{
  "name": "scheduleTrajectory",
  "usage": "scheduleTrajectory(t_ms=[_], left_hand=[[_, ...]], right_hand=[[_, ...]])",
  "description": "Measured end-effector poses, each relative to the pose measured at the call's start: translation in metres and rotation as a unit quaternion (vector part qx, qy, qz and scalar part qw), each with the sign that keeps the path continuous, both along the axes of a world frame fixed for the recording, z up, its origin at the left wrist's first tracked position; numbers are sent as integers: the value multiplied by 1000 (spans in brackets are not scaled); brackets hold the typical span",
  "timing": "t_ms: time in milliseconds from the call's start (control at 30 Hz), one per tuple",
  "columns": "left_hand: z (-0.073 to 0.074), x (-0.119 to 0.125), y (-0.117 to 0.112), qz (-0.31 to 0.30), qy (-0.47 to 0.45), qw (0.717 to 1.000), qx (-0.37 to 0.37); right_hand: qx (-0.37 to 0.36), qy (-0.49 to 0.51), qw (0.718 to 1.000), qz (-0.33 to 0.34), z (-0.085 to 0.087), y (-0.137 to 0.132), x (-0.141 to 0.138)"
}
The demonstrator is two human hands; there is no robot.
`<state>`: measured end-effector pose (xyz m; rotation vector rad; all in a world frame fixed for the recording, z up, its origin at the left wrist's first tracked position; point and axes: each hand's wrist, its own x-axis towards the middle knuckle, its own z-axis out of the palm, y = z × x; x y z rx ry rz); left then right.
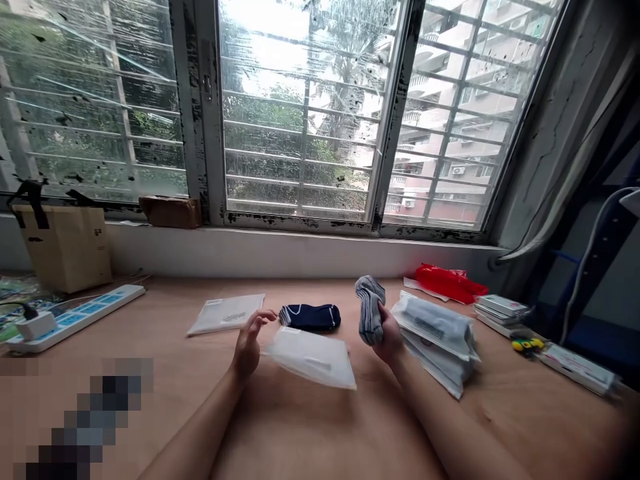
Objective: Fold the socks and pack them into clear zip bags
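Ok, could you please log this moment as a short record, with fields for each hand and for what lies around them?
left hand: open, beside a frosted plastic bag
right hand: holding a grey striped sock
nearby: navy sock; stack of packaged white bags
rest: red plastic bag; power strip

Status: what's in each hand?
Right hand shut on grey-and-white sock. Left hand open at edge of translucent plastic pouch. Navy sock lying just beyond, between hands.
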<state>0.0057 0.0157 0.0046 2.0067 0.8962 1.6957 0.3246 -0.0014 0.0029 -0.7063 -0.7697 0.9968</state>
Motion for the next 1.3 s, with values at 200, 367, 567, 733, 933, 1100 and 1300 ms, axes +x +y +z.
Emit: scheduleTrajectory(t_ms=[200, 367, 567, 733, 933, 1100, 1300], left_hand=[[19, 3, -17, -140, 207, 968, 16], [11, 49, -44, -164, 434, 882, 84], [-10, 82, -60, -198, 540, 818, 5], [-5, 78, -54, -121, 485, 866, 26], [-4, 86, -58, -169, 543, 823, -10], [-1, 96, -62, -144, 486, 862, 24], [-9, 103, -59, -174, 532, 829, -20]], right_hand=[[-48, 24, 999, -6, -14, 5, -8], [-37, 0, 999, -11, -17, 6, -16], [-32, -34, 999, -9, -25, 9, -15], [-29, -48, 998, -13, -27, 10, -15], [-26, -49, 998, -27, -28, 12, -14], [-24, -45, 998, -33, -28, 13, -11], [-27, -25, 997, -66, -24, 14, -6]])
